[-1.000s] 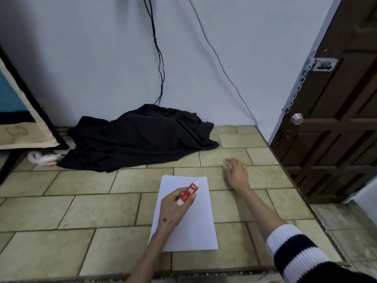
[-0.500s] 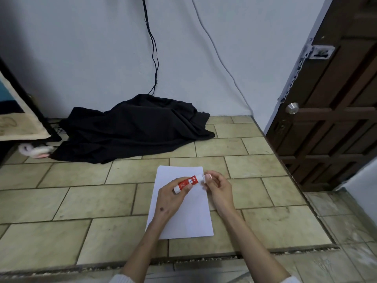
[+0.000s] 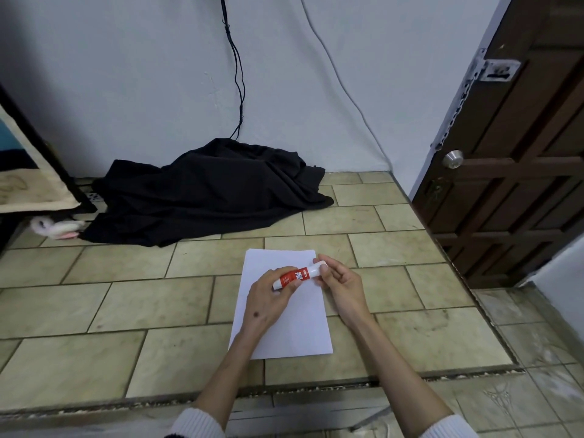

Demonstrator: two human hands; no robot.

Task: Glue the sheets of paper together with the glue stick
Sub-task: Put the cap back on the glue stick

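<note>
The floor [image 3: 132,311] is laid with pale olive-beige tiles in a staggered pattern, scuffed and stained in places, with dark grout lines; nearest the camera it ends at a rough, crumbling edge, and lower, greyer tiles lie beyond it at the right. A white sheet of paper [image 3: 284,336] lies flat on the tiles, its long sides running away from the person (whether more than one sheet is stacked there cannot be told).

Above the far half of the paper, the left hand [image 3: 268,298] has its grip closed round the red body of the glue stick [image 3: 295,275], which lies nearly level, its white cap end pointing right. The right hand [image 3: 339,284] pinches that white cap between thumb and fingertips. White knitted cuffs show at both wrists.

Behind, a plain whitish-blue wall [image 3: 126,90] meets the floor. A black cable [image 3: 235,67] and a thin grey wire [image 3: 341,83] hang down it. A crumpled black cloth [image 3: 205,194] is heaped at the wall's foot. At the left edge sits dark furniture draped in beige fabric, with a small white fuzzy item [image 3: 52,227] beneath. At the right stands a dark brown panelled door [image 3: 521,184] with a round metal knob [image 3: 452,159] and a latch with a chain.
</note>
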